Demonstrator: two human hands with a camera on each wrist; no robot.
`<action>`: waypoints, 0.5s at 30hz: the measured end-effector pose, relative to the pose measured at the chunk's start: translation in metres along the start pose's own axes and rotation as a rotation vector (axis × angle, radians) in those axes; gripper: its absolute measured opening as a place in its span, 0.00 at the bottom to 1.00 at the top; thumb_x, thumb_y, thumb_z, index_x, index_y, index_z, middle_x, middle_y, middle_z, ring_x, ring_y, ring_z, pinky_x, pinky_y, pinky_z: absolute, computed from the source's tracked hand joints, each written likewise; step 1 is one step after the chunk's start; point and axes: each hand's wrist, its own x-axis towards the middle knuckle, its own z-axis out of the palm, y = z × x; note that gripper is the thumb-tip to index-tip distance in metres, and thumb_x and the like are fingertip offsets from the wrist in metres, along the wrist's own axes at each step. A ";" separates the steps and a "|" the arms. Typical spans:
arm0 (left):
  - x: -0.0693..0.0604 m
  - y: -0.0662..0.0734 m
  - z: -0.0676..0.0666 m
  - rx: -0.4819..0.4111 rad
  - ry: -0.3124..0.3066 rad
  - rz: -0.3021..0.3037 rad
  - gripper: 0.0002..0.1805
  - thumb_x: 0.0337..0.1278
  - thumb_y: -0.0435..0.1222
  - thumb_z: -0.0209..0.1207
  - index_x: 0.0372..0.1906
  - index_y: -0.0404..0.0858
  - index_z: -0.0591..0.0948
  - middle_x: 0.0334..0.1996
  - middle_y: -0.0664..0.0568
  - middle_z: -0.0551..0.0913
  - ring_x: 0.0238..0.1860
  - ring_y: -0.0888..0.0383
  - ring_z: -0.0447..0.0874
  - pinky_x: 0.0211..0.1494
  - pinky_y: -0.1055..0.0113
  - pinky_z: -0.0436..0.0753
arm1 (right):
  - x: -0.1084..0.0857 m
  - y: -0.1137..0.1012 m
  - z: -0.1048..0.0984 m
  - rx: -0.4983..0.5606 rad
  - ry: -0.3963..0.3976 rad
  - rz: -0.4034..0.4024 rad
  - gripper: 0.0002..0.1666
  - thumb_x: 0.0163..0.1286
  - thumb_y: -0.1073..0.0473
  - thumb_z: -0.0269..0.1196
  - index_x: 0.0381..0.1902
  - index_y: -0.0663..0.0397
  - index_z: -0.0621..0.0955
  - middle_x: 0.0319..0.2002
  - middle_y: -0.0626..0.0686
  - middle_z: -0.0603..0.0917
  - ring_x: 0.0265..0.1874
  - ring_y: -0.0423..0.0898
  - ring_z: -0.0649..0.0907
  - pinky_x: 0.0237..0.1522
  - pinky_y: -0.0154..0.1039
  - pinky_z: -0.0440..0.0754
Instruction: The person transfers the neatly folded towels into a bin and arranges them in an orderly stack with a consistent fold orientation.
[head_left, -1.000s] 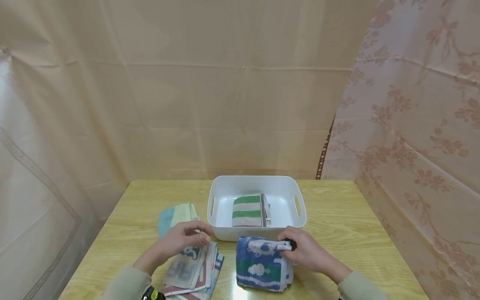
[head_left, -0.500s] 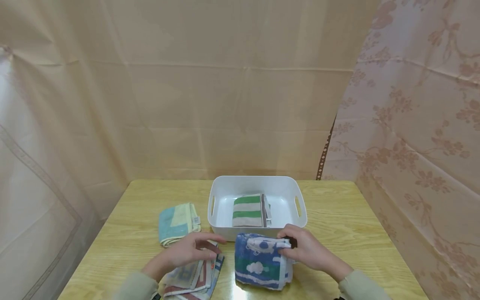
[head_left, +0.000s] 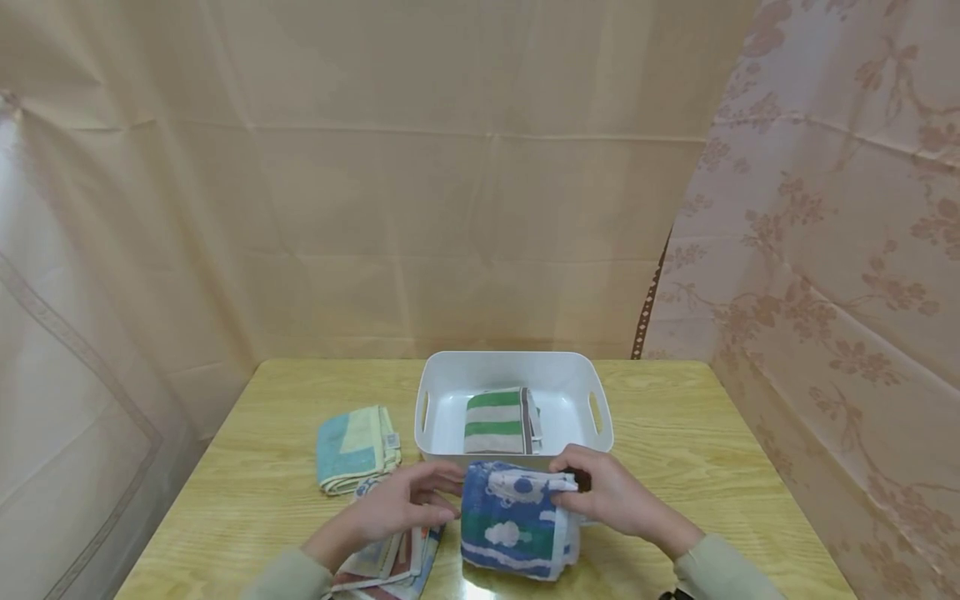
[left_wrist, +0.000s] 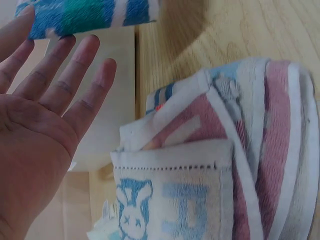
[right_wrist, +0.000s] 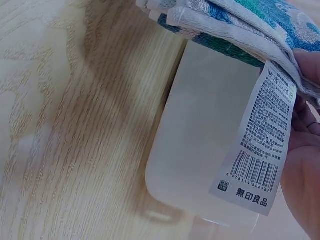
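Blue patterned towel, folded, was held up just in front of the white bin. Right hand pinched its edge near the bin's front wall; a printed label hung there. Left hand, fingers straight and apart, was at the towel's opposite side; contact could not be told. Green-striped towel lay inside the bin, yellow-and-blue towel left of it, pile of towels front-left.

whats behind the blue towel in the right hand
Behind the blue towel stands the white bin, with a folded green-striped towel inside. From the head view, the blue towel hides part of the bin's front and some tabletop, so anything there cannot be seen.
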 end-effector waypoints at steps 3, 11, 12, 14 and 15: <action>0.002 0.000 0.003 0.008 0.015 -0.016 0.26 0.69 0.34 0.63 0.69 0.39 0.73 0.61 0.41 0.82 0.60 0.43 0.82 0.57 0.64 0.84 | 0.001 0.000 0.000 0.022 -0.003 0.016 0.10 0.67 0.57 0.71 0.46 0.44 0.84 0.44 0.46 0.84 0.41 0.40 0.79 0.40 0.33 0.81; 0.007 0.005 0.012 -0.001 0.060 -0.074 0.33 0.65 0.39 0.67 0.73 0.41 0.70 0.58 0.42 0.83 0.53 0.50 0.85 0.53 0.61 0.86 | 0.002 0.001 0.002 0.085 -0.003 0.060 0.10 0.68 0.56 0.71 0.46 0.44 0.84 0.45 0.48 0.84 0.41 0.45 0.79 0.40 0.34 0.81; 0.008 0.006 0.013 -0.014 0.057 -0.082 0.34 0.66 0.39 0.67 0.73 0.41 0.70 0.57 0.42 0.83 0.52 0.50 0.86 0.52 0.61 0.86 | 0.002 0.001 0.002 0.090 -0.002 0.064 0.10 0.68 0.55 0.71 0.46 0.44 0.84 0.45 0.48 0.84 0.41 0.45 0.79 0.40 0.34 0.81; 0.008 0.008 0.016 -0.037 0.046 -0.094 0.34 0.66 0.40 0.67 0.74 0.42 0.70 0.57 0.44 0.83 0.52 0.51 0.85 0.51 0.61 0.86 | 0.002 0.001 0.002 0.108 -0.002 0.076 0.10 0.67 0.55 0.71 0.46 0.45 0.85 0.45 0.48 0.84 0.41 0.46 0.79 0.40 0.34 0.81; 0.008 0.008 0.017 -0.046 0.042 -0.102 0.33 0.66 0.40 0.67 0.73 0.42 0.70 0.56 0.46 0.83 0.52 0.51 0.85 0.51 0.61 0.86 | 0.002 0.001 0.002 0.114 -0.002 0.080 0.10 0.67 0.55 0.71 0.46 0.45 0.84 0.46 0.49 0.84 0.42 0.46 0.79 0.41 0.35 0.81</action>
